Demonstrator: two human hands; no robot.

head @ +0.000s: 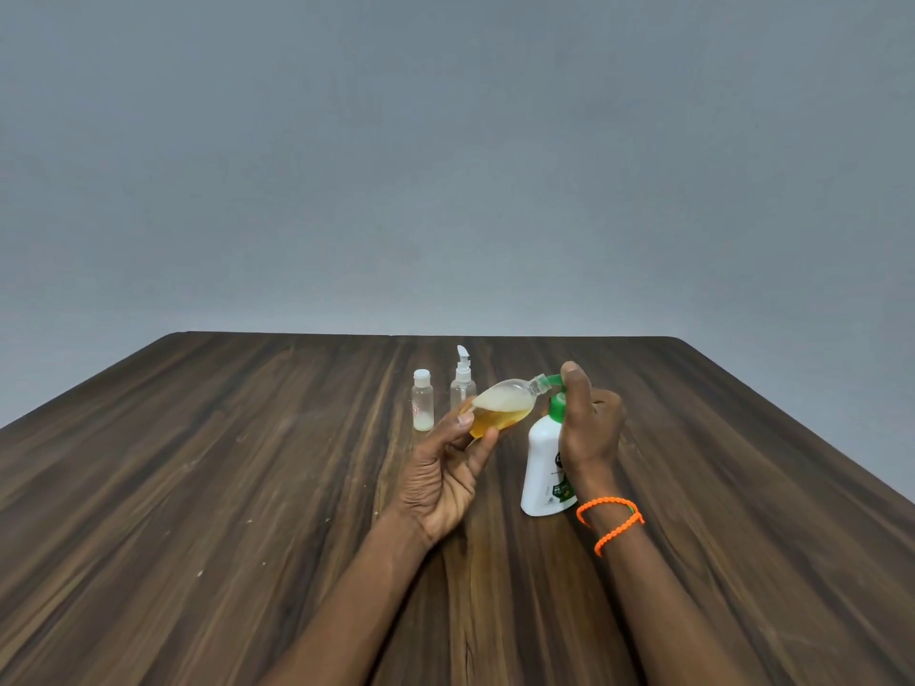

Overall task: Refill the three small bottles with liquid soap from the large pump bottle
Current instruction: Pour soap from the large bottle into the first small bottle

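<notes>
My left hand point(448, 480) holds a small clear bottle point(502, 407), tilted with its open neck against the green spout of the large pump bottle point(544, 467). Amber soap and foam partly fill the small bottle. The large bottle is white with a green pump and stands upright on the table. My right hand point(586, 423) rests over its pump head, thumb on top. Behind them stand a small capped bottle point(422, 401) with a little white liquid at the bottom and a clear small pump bottle point(463, 381).
Everything sits on a dark wood-grain table point(223, 487) in front of a plain grey wall. An orange bracelet point(611, 519) circles my right wrist. Bare tabletop stretches to the left and right of the bottles.
</notes>
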